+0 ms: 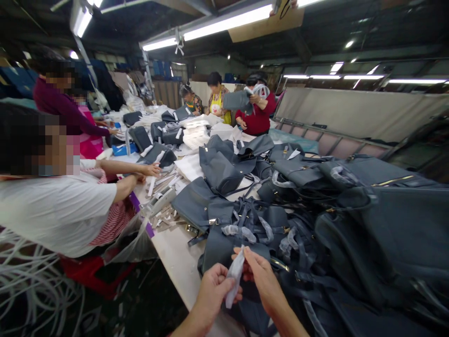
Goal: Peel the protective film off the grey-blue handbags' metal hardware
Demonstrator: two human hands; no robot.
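Observation:
Between both hands is a thin whitish strip (234,278), which looks like plastic film or tissue. My left hand (218,286) pinches its lower part between thumb and fingers. At its upper tip, the thumb and fingers of my right hand (257,271) are closed on it. Right behind and below my hands lie dark blue-grey handbags (224,250). Several have handles wrapped in clear film (240,231), with gold zips and buckles. Whether the strip is joined to a bag handle cannot be made out.
Dark bags (403,229) are heaped high on my right. White padding sheets (196,133) and grey strips (166,187) lie on the table (175,255). A co-worker in a white shirt (59,206) sits at left; others stand farther back. White tubing (28,281) is coiled on the floor.

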